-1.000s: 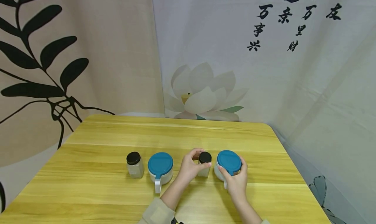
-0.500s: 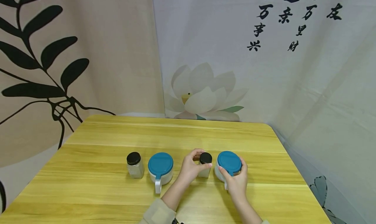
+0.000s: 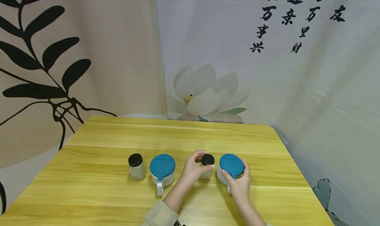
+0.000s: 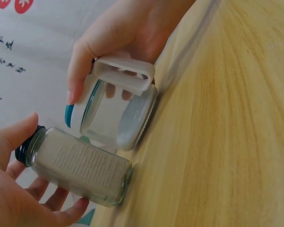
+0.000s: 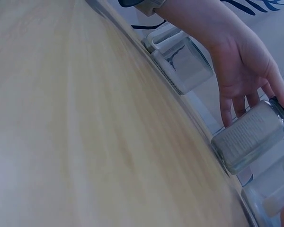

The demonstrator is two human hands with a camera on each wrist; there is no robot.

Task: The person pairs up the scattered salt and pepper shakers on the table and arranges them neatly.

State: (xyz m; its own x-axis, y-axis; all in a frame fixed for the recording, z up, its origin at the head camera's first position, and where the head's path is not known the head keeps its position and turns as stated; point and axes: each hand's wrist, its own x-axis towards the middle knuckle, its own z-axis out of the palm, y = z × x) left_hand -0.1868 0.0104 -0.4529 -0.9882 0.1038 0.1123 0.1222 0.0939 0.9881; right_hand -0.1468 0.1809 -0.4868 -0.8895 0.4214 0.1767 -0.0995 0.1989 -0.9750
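Note:
In the head view, my left hand point(image 3: 191, 168) grips a small square glass jar with a black lid point(image 3: 207, 159). Its thumb lies along the lid in the left wrist view, and the fingers reach behind the ribbed glass of that jar point(image 4: 80, 163). The jar stands upright on the table. Just to the right, my right hand point(image 3: 239, 184) holds a blue-lidded glass pot with a white handle point(image 3: 231, 165), thumb and fingers on either side near the lid. The handle points toward the person. A narrow gap separates jar and pot in the head view.
A matching black-lidded jar point(image 3: 137, 168) and blue-lidded pot point(image 3: 162, 166) stand in the same row at left on the wooden table point(image 3: 104, 199). Behind the table's far edge hangs a printed curtain point(image 3: 207, 38).
The pot in my right hand has shifted very slightly toward the person. My left hand and its jar keep nearly the same place; the other pair stays put.

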